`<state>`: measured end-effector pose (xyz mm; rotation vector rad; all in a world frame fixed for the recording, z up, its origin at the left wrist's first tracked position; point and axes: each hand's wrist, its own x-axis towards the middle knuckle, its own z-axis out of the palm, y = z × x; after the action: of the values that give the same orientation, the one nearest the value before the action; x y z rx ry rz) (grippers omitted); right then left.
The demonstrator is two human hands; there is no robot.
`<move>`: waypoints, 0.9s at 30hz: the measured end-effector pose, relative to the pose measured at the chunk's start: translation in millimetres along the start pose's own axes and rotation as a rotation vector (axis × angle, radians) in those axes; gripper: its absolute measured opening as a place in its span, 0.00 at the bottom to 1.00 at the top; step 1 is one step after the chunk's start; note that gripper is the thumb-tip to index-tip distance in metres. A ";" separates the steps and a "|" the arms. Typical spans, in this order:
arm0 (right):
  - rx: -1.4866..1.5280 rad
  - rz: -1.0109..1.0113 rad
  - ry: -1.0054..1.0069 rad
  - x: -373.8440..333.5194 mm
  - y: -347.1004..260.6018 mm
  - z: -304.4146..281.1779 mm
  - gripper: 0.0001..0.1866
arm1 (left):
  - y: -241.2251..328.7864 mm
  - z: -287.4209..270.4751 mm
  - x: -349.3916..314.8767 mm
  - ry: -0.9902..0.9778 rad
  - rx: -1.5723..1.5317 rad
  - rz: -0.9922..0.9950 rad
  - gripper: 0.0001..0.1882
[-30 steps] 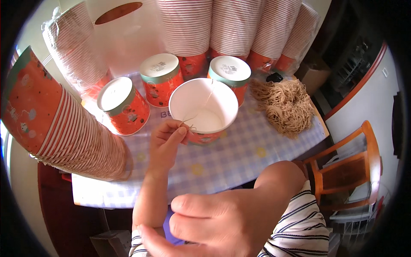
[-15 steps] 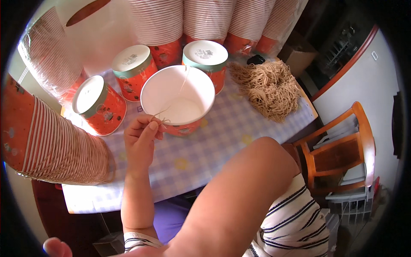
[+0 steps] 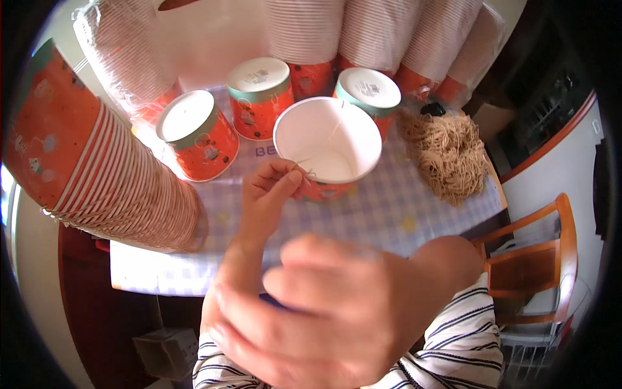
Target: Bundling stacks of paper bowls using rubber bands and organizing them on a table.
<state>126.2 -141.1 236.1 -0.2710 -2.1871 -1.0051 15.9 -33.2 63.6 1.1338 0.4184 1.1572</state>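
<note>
An upright paper tub (image 3: 355, 146), white inside and red outside, stands on the table near the middle. My left hand (image 3: 269, 188) is at its near left rim, thumb and fingers pinched on a thin tan string (image 3: 310, 173). A strand of the string crosses the tub's inside to the far rim. Close to the camera, my right hand (image 3: 330, 311) hangs over my left forearm, blurred, its fingers apart and nothing seen in them. It hides part of that forearm. Three more red tubs (image 3: 262, 104), (image 3: 201, 139), (image 3: 372, 94) sit upside down behind and left of the open one.
A tangled heap of tan string (image 3: 447, 155) lies at the table's right. Tall nested tub stacks in plastic (image 3: 304, 39) line the back. Another stack (image 3: 123, 175), wound with string, leans at the left. A wooden chair (image 3: 531, 266) stands right of the checked tablecloth (image 3: 363, 223).
My right hand has swung into view in front of my left forearm; before, its raised arm filled the front. The whole view has shifted. My left hand keeps its pinch at the rim.
</note>
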 end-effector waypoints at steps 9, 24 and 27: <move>1.403 0.408 -0.507 22.4 16.9 2.5 0.11 | 0.1 -2.6 10.8 0.009 0.064 -0.015 0.05; 1.106 0.515 -0.210 37.4 -26.4 23.6 0.12 | -3.6 -0.3 7.5 0.009 0.032 -0.023 0.05; 0.986 0.545 -0.016 45.5 -44.0 28.6 0.12 | 7.0 -5.2 1.5 0.045 0.082 0.002 0.05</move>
<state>58.5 -154.3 228.3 -0.3613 -2.1645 0.3929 9.1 -29.7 67.9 1.1810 0.5029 1.1775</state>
